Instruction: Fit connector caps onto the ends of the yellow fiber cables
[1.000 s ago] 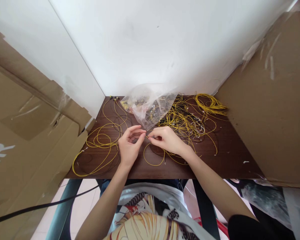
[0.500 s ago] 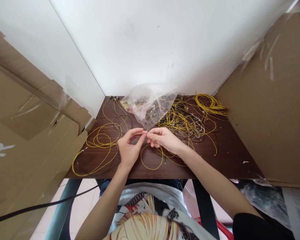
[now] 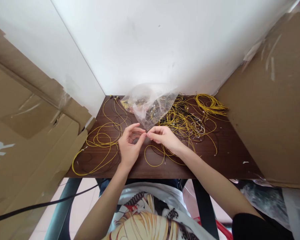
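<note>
The left hand (image 3: 129, 146) is lifting a finger and the yellow loop (image 3: 155, 166) is shifting, so work is continuing. Fingers are touching the right hand (image 3: 167, 139); I can't tell what they're pinching.

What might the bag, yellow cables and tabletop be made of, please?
Bag: glossy plastic film, creased and see-through. Yellow cables: probably smooth plastic jackets, evenly coloured and loosely looped. Tabletop: wood or laminate, unclear which; low sheen, faint grain.
</note>
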Demonstrator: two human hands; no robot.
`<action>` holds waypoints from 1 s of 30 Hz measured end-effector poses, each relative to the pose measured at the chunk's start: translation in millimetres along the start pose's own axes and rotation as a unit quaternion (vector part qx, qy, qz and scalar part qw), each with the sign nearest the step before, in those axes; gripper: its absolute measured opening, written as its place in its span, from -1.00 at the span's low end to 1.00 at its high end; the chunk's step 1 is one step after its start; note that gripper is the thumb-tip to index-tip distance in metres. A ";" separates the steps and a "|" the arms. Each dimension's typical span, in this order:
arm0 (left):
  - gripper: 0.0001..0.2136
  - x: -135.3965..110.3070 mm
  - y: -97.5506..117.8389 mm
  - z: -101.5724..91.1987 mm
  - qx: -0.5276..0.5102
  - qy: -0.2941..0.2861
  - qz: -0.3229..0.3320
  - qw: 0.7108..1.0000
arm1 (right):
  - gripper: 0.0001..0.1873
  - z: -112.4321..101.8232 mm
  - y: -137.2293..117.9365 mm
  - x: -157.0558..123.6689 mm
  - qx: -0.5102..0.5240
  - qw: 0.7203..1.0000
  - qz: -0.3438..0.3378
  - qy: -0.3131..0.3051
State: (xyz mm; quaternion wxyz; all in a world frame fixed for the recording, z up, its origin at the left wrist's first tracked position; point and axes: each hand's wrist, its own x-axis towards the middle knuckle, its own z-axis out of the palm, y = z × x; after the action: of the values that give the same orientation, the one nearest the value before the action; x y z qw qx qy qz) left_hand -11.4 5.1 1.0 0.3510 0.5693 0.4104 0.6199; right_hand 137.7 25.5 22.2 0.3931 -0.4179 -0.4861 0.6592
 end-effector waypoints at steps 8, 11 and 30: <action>-0.67 0.2 -2.8 -0.2 0.010 -0.002 -0.009 1.000 | -0.70 1.1 -1.4 -1.6 -0.034 0.999 -0.026 0.013; -0.69 0.0 -3.1 -0.2 0.011 -0.006 -0.009 1.000 | -0.70 -0.1 0.8 -0.5 -0.031 0.999 -0.032 0.020; -0.88 2.6 -0.5 -2.4 0.086 -0.060 0.014 0.994 | -0.75 -6.6 3.6 2.4 -0.042 0.998 -0.039 0.024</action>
State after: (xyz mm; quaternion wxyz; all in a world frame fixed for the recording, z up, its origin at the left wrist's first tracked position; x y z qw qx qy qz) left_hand -14.1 7.4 1.5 0.3162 0.6395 0.4322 0.5516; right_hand 142.7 29.0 17.1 0.4121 -0.4304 -0.5201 0.6119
